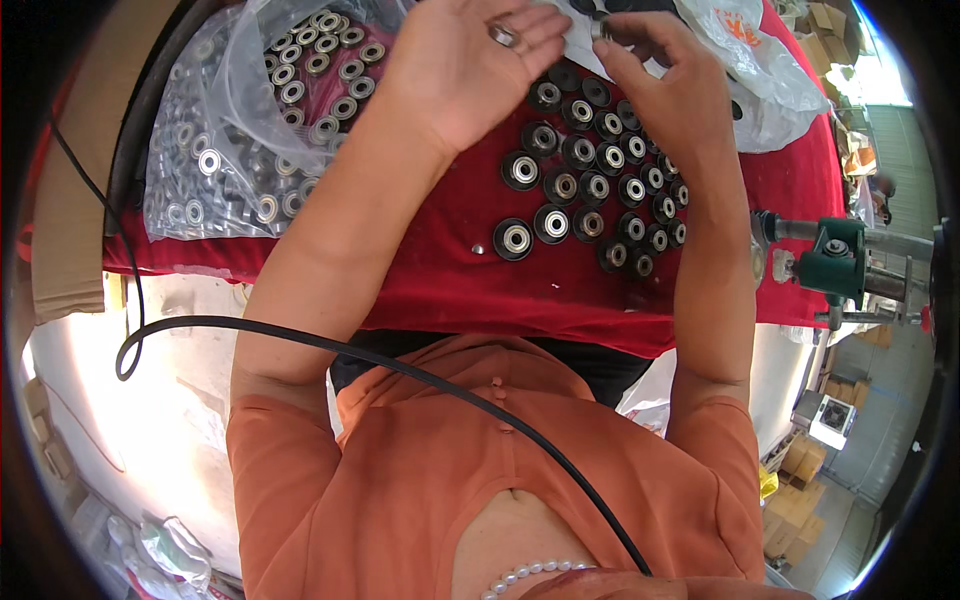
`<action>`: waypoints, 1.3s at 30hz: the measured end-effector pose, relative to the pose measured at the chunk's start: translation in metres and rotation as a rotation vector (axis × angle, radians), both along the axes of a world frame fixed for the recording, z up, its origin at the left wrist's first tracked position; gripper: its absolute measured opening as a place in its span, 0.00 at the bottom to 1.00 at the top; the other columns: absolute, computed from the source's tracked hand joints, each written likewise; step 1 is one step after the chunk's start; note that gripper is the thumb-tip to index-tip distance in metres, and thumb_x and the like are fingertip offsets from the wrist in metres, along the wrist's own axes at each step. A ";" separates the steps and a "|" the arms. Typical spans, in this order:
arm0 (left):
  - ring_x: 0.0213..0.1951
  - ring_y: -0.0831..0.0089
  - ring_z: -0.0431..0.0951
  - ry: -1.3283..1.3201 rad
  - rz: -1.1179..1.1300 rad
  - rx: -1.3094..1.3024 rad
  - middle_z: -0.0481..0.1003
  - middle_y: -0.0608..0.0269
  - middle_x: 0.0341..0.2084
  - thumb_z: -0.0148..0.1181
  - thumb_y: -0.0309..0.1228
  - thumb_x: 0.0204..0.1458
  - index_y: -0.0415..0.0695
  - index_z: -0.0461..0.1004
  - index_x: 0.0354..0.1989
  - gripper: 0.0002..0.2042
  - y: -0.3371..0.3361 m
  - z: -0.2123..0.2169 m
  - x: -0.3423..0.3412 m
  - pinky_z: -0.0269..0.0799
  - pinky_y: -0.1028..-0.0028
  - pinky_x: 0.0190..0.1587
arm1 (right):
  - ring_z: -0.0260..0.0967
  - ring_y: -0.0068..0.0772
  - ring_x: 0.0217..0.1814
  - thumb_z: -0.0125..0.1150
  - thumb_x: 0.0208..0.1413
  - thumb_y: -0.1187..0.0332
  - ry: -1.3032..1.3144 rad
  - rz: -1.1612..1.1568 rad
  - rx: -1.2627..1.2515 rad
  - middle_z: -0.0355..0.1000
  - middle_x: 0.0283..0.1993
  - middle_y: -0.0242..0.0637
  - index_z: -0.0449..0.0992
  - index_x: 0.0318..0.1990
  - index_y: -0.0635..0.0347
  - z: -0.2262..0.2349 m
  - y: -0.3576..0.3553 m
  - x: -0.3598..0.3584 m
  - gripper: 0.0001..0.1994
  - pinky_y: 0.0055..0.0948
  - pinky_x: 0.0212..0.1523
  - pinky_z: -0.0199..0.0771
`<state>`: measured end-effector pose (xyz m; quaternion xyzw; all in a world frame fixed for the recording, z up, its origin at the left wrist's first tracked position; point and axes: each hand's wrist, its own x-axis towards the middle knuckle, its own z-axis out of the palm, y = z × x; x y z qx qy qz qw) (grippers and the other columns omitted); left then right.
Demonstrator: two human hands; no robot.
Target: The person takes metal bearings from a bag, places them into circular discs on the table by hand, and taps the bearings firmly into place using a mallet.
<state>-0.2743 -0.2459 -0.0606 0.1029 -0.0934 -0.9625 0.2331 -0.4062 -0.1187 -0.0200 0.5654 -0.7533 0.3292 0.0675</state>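
My left hand (465, 70) is turned palm up at the top of the red-covered table, fingers stretched out. A small metal ball bearing (503, 36) rests on it near the finger bases. To its right, my right hand (665, 65) has thumb and forefinger pinched on a small metal piece (600, 30), seemingly another bearing seen edge-on. Below and between the hands stand several black round wheels (515, 238) with shiny bearings in their centres. Some black parts near my right fingertips are partly hidden.
A clear plastic bag (215, 130) full of loose bearings lies at the left. White plastic bags (765, 90) lie at the far right. A green metal clamp-like fixture (832, 257) stands at the right edge. A black cable (400, 365) crosses in front of me.
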 end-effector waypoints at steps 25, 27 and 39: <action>0.55 0.55 0.68 -0.059 0.040 0.006 0.67 0.44 0.50 0.44 0.48 0.66 0.25 0.60 0.55 0.30 0.001 0.014 0.006 0.64 0.61 0.62 | 0.75 0.41 0.39 0.69 0.49 0.63 0.149 0.014 0.011 0.76 0.34 0.37 0.83 0.39 0.54 -0.015 -0.003 0.012 0.10 0.42 0.47 0.67; 0.53 0.57 0.70 -0.087 0.041 0.017 0.69 0.46 0.48 0.44 0.49 0.66 0.26 0.62 0.54 0.29 0.000 0.008 0.009 0.66 0.63 0.60 | 0.75 0.43 0.41 0.68 0.49 0.67 0.176 0.089 0.059 0.76 0.36 0.40 0.81 0.41 0.56 0.005 -0.007 0.039 0.11 0.41 0.46 0.69; 0.48 0.64 0.73 0.273 -0.190 -0.270 0.73 0.53 0.45 0.42 0.54 0.65 0.36 0.66 0.51 0.28 -0.002 -0.004 0.007 0.69 0.67 0.55 | 0.74 0.48 0.35 0.65 0.47 0.75 0.091 0.264 -0.087 0.76 0.32 0.44 0.80 0.34 0.63 -0.022 -0.029 0.018 0.05 0.39 0.35 0.73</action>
